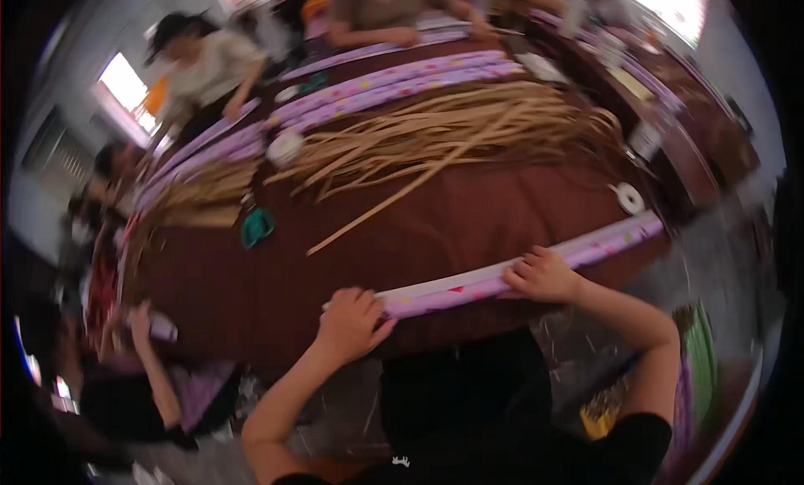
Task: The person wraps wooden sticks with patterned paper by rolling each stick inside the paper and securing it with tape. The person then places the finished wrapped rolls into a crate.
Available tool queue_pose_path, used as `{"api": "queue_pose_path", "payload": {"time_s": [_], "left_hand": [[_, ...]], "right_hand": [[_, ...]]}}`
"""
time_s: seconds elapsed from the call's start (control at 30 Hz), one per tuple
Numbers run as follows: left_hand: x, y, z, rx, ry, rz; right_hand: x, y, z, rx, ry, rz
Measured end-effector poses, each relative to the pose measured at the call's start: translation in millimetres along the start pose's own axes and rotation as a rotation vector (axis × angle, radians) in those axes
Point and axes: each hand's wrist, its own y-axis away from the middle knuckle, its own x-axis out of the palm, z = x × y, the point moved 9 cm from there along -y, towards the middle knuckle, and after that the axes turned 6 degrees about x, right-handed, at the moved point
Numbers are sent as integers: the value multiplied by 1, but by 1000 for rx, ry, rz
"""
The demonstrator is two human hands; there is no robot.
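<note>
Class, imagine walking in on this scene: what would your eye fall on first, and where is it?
First, the brown strips heaped across the middle of the dark table, one long strip jutting toward the wearer. Next, at the near edge, the left hand and right hand on a purple roll.

The long lilac paper roll has pink and yellow marks, and the narrow flat strips are tan.

A person (dark cap on) leans near a bright window.
</note>
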Motion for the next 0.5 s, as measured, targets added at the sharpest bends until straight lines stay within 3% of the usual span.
{"api": "queue_pose_path", "payload": {"time_s": [0.13,0.17,0.27,0.3,0.33,0.37,0.5], "left_hand": [[20,-12,-15,47,74,-62],[27,-14,-19,39,65,-129],[30,-20,-18,-88,-5,0],[27,-17,-15,-98,3,-3],[34,-13,-4,-197,-13,-9],[46,-16,-5,-163,13,4],[39,-14,-18,-123,-109,23]], "right_hand": [[13,-2,5,-3,-13,118],[6,-9,11,-9,-2,51],[21,-5,6,11,-2,38],[20,-7,13,-96,-49,33],[28,-8,4,-19,3,145],[38,-12,-7,80,75,264],[36,-21,-8,39,33,248]]}}
